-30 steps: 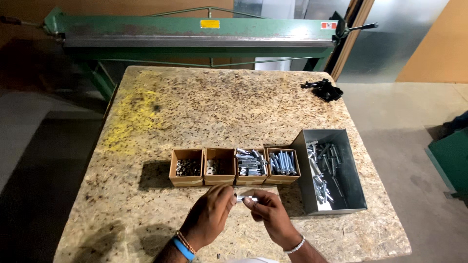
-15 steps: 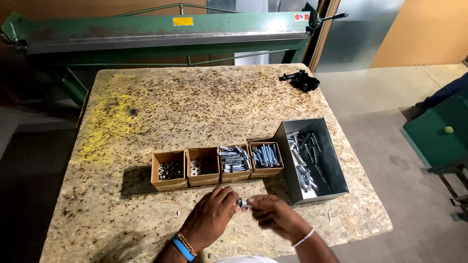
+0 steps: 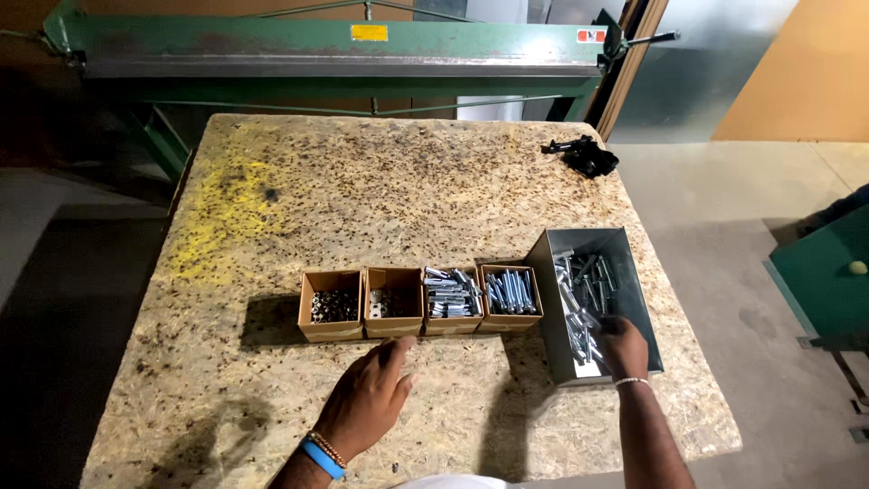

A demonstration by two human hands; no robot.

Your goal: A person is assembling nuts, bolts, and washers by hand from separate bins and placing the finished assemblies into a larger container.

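Right hand (image 3: pixel 623 348) reaches into the open grey sheet-metal bin (image 3: pixel 634 272) at the right end of the box row. Fingers are down among the loose silver bolts (image 3: pixel 579 299) inside the bin; the grip is hidden by the back of the hand, so cannot tell whether it pinches a bolt or is spread. A thin bracelet sits at the wrist.

Left hand (image 3: pixel 369 398) hovers palm-down over the speckled chipboard table top (image 3: pixel 380 190), fingers loosely spread, holding nothing. Fingertips sit just in front of the second small brown cardboard box (image 3: pixel 393 303), which holds small nuts/washers. Blue and beaded bands at the wrist.

Row layout, L to R: first brown cardboard box (image 3: pixel 331 306) w/ dark small parts, the second box, third brown box (image 3: pixel 451 301) w/ short silver bolts, fourth brown box (image 3: pixel 510 297) w/ longer silver bolts, then the bin, touching the fourth box.

Far right table corner: black clamp-like item (image 3: pixel 584 156). Behind the table: green sheet-metal folding machine (image 3: pixel 335 45).
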